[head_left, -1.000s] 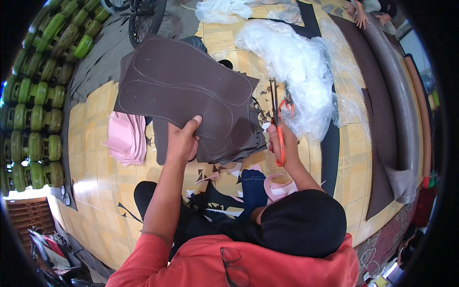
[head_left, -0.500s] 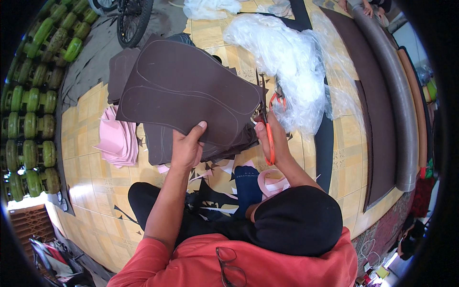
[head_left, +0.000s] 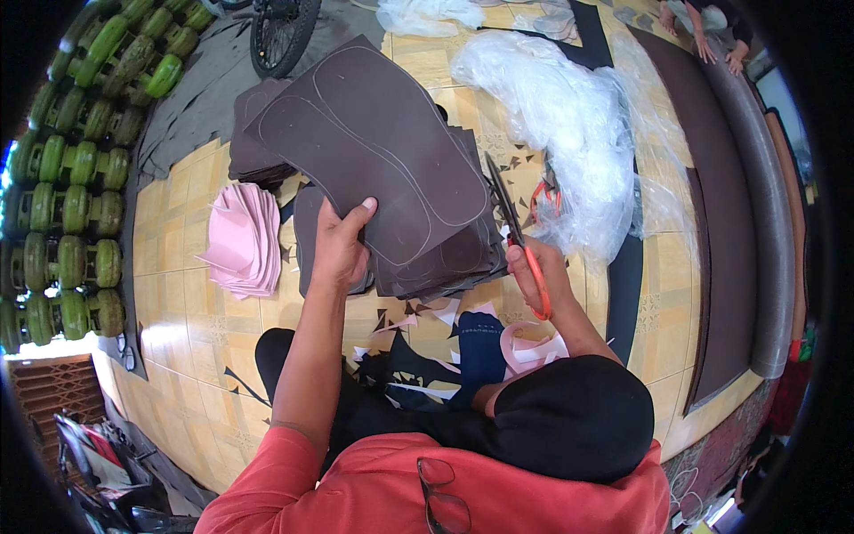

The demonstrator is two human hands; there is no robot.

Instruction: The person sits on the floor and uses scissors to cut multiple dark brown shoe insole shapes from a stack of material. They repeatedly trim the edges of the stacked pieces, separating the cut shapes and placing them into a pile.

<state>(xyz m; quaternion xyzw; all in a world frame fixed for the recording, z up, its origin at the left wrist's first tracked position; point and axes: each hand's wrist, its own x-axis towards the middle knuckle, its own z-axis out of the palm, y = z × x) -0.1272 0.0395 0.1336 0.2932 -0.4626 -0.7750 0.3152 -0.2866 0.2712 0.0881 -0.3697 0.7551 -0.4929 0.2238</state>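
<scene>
My left hand [head_left: 345,242] grips the lower edge of a dark brown sheet [head_left: 391,133], thumb on top. Pale lines on the sheet trace two long, sole-like outlines. My right hand [head_left: 544,271] is closed around scissors [head_left: 536,276] with orange handles. Their dark blades point up and away, just right of the sheet's rounded right end, and look nearly together. Below the held sheet lies a stack of similar brown sheets [head_left: 436,274], partly covered by it. More brown pieces [head_left: 249,160] are piled to the left, beside a stack of pink pieces [head_left: 240,240].
Crumpled clear plastic [head_left: 551,116] lies at the far right, near another orange-handled tool [head_left: 546,198]. Dark offcuts [head_left: 418,360] and pink strips [head_left: 529,347] litter the floor by my legs. Big rolls [head_left: 738,178] lie right, with another person's hands [head_left: 719,53] there. Green cylinders [head_left: 76,214] line the left.
The brown sheet has turned clockwise, its right end dropping. That end had a pointed corner by the blades and now looks rounded. The scissors have come away from its edge. My view has shifted.
</scene>
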